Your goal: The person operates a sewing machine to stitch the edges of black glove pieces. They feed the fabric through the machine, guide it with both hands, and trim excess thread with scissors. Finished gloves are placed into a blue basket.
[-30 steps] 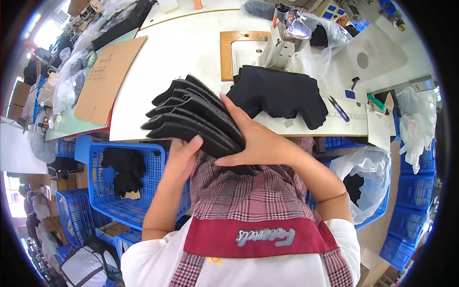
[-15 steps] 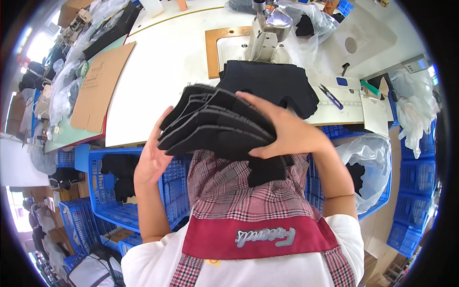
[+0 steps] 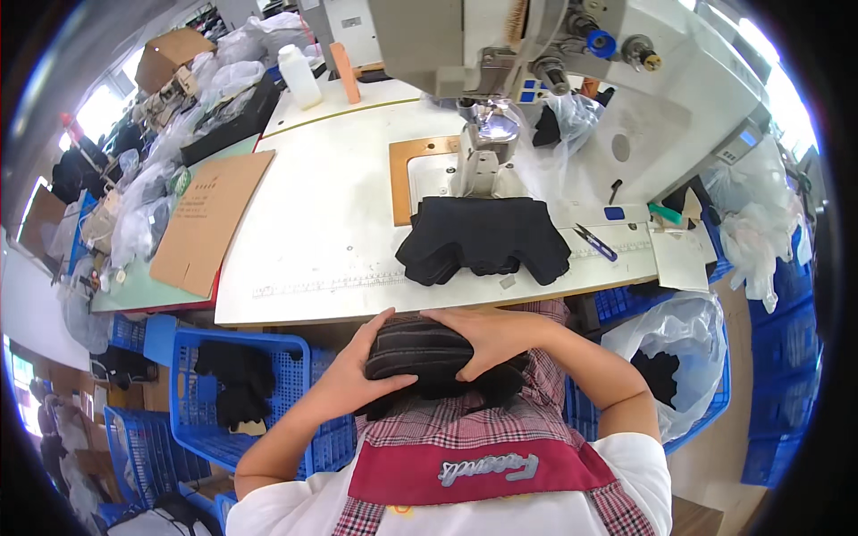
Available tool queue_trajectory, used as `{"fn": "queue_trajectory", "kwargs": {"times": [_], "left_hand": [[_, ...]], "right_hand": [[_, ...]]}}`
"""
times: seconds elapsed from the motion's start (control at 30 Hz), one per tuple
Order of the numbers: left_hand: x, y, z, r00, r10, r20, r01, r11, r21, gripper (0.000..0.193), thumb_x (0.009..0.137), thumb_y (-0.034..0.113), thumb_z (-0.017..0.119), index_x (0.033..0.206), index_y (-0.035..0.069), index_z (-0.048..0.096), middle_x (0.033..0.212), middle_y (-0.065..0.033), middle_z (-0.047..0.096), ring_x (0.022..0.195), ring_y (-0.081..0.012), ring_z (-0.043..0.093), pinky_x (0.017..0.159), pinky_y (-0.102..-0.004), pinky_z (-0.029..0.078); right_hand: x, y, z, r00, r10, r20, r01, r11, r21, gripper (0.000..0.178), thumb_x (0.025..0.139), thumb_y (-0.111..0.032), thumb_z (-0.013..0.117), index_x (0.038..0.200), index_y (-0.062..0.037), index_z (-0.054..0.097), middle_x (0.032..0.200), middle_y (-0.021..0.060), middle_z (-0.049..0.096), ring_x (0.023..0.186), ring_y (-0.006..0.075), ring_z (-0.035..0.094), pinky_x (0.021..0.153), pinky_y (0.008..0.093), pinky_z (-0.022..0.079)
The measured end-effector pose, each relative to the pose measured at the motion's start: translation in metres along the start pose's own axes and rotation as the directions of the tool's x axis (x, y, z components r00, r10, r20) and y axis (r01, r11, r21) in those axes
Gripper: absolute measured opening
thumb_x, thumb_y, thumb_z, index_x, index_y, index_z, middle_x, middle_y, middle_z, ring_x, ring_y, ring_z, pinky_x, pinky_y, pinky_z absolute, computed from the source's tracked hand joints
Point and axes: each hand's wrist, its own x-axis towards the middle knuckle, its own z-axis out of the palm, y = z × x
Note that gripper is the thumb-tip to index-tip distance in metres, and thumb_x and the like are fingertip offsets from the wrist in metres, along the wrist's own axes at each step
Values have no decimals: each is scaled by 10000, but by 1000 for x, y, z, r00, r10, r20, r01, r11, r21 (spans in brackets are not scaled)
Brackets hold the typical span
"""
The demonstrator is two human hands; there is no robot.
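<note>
A thick stack of black fabric pieces [image 3: 416,350] with greyish edges rests low against my checked apron, just below the table's front edge. My left hand [image 3: 356,371] grips its left side, thumb on the near face. On the right side, my right hand [image 3: 490,339] clasps the same stack, fingers over its top and thumb in front. Another pile of black cut fabric [image 3: 483,234], with a notched near edge, lies on the white table in front of the sewing machine [image 3: 483,161]. Some of the held stack's lower part hides behind my right hand.
Thread snips [image 3: 595,243] lie right of the pile, over a ruler strip. Cardboard [image 3: 213,223] leans at the left. Blue crates holding black fabric [image 3: 234,375] flank me; the right one is lined with a plastic bag [image 3: 688,330]. A white bottle [image 3: 299,79] stands at the back.
Both hands have lowered the held stack from over the table edge to my lap, and its layers sit closer together. The view has tilted up, showing more of the machine.
</note>
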Motion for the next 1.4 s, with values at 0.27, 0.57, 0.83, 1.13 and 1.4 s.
{"fn": "queue_trajectory", "kwargs": {"times": [0.27,0.57,0.83,1.13,1.4], "left_hand": [[-4,0,3,997,28,-70,-37,992,-124,530,729,120,828,1203,28,610,1169,-75,592,1090,-180,581,960,-307,455],[67,92,-26,982,18,-187,-99,896,-434,498,810,245,788,1174,-44,611,1022,-91,682,916,-144,640,824,-279,518],[179,43,-36,992,-85,-91,36,897,-441,636,908,451,656,1294,-39,533,1141,-116,642,1012,-168,629,884,-266,501],[162,41,-37,971,-233,-54,156,789,-594,645,897,420,683,1326,-25,499,1135,-118,636,1013,-169,630,830,-250,519],[152,56,-53,778,551,-303,-412,811,416,694,745,312,806,1318,36,527,1311,-120,518,1247,-302,449,1081,-435,330]], "right_hand": [[-62,0,21,953,165,-254,-138,983,121,1048,650,-386,783,1487,-16,272,1402,256,467,1249,386,514,1059,411,409],[-95,-26,-57,505,219,-835,324,849,418,654,820,-197,750,1380,-19,464,1099,99,627,1023,159,591,929,295,458],[-51,50,-112,584,460,-669,89,783,616,590,886,-367,673,1272,54,528,1129,117,627,1048,168,569,944,288,439],[-45,49,-105,607,503,-615,18,765,644,591,887,-413,661,1257,27,520,1143,127,612,1051,169,562,935,295,437],[-56,15,-100,349,0,-937,-430,888,-161,541,821,-360,741,1196,-7,575,1143,167,596,1011,329,595,865,391,489]]}}
